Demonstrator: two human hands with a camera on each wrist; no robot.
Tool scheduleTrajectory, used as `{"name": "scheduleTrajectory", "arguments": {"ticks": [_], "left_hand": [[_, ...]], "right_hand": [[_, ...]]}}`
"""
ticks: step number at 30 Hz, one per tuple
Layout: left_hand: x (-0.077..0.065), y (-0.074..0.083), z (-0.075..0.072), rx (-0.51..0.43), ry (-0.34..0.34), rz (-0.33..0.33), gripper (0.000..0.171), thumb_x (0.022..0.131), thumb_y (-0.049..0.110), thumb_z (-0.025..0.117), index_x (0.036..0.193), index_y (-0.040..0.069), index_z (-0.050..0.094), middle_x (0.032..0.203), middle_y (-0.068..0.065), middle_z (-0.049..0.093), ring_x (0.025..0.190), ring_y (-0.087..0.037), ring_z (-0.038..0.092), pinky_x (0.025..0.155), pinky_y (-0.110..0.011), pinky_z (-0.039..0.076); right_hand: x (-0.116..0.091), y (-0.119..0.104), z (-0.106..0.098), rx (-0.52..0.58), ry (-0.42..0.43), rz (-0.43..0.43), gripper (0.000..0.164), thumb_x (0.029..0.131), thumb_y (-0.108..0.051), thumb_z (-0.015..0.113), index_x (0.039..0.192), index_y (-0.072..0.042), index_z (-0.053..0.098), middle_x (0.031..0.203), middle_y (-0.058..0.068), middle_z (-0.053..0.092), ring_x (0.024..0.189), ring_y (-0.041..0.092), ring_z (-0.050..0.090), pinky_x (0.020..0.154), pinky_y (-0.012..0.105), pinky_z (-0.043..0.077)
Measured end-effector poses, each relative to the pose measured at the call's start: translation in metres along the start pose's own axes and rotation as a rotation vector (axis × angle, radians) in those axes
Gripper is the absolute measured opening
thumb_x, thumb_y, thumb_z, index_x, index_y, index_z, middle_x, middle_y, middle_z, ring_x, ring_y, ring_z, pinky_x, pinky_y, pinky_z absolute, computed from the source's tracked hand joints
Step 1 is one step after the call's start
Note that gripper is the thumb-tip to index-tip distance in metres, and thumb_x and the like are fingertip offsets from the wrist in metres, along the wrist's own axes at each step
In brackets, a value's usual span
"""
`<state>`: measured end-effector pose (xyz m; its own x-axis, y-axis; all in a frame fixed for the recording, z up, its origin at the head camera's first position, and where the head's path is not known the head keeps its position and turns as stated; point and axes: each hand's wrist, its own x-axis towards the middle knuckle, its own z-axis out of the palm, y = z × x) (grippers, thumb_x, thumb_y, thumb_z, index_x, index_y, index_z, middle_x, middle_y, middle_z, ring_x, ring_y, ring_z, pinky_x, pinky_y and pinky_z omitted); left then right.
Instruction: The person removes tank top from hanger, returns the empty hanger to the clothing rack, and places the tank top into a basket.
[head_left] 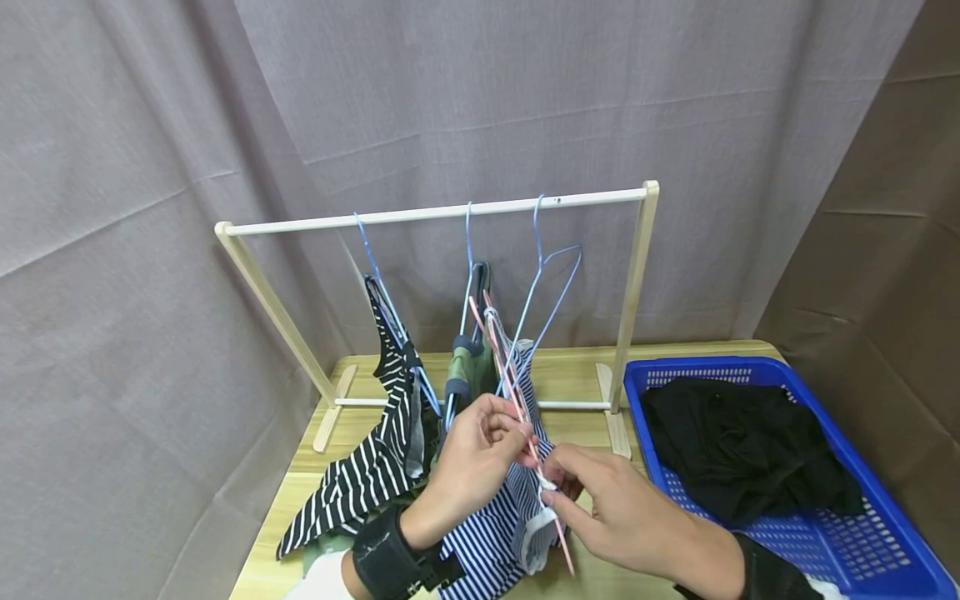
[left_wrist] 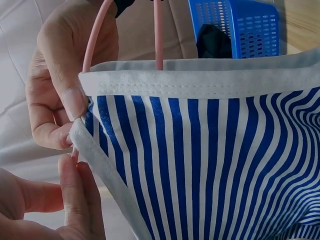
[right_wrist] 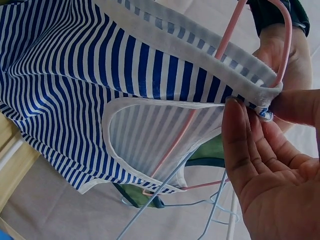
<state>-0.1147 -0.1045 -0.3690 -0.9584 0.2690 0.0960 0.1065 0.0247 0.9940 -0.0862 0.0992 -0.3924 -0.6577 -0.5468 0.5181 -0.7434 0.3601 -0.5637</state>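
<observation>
A blue-and-white striped sleeveless top [left_wrist: 185, 135] with white trim hangs partly on a pink clothes hanger [head_left: 566, 552]. My left hand [head_left: 480, 458] pinches the hanger just beyond the edge of the fabric. With thumb and fingers, my right hand [head_left: 618, 510] grips the white-edged shoulder strap [right_wrist: 262, 97] where it goes round the hanger's arm. In the right wrist view, the hanger's far bar [right_wrist: 175, 142] shows through the top's armhole or neck opening; which one, I cannot tell. The far shoulder is partly hidden in the head view.
A wooden rack with a white rail [head_left: 420, 216] stands behind. On it hang a black-and-white striped garment [head_left: 378, 454], a green garment [head_left: 467, 362] and a bare blue hanger [head_left: 570, 279]. A blue basket [head_left: 825, 450] at right holds black cloth [head_left: 750, 446].
</observation>
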Motion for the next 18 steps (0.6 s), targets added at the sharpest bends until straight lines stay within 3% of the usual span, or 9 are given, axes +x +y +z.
{"name": "scheduleTrajectory", "arguments": {"ticks": [7, 18], "left_hand": [[0.0006, -0.0006, -0.0007, -0.005, -0.004, 0.005, 0.019, 0.103, 0.000, 0.062, 0.117, -0.010, 0.053, 0.100, -0.037, 0.069, 0.070, -0.007, 0.069, 0.069, -0.019, 0.064], [0.0022, -0.0001, 0.0004, -0.009, 0.003, 0.006, 0.024, 0.104, 0.000, 0.060, 0.122, -0.014, 0.052, 0.096, -0.024, 0.071, 0.070, -0.008, 0.070, 0.069, -0.020, 0.065]], "right_hand": [[0.0001, -0.0008, -0.0006, -0.003, 0.002, -0.005, 0.020, 0.097, -0.004, 0.075, 0.103, -0.019, 0.064, 0.091, -0.012, 0.066, 0.082, -0.008, 0.060, 0.067, 0.016, 0.059], [-0.0030, -0.0010, -0.0016, -0.033, 0.012, -0.073, 0.027, 0.092, 0.000, 0.076, 0.100, -0.021, 0.062, 0.088, -0.015, 0.062, 0.081, -0.009, 0.055, 0.064, 0.014, 0.055]]}}
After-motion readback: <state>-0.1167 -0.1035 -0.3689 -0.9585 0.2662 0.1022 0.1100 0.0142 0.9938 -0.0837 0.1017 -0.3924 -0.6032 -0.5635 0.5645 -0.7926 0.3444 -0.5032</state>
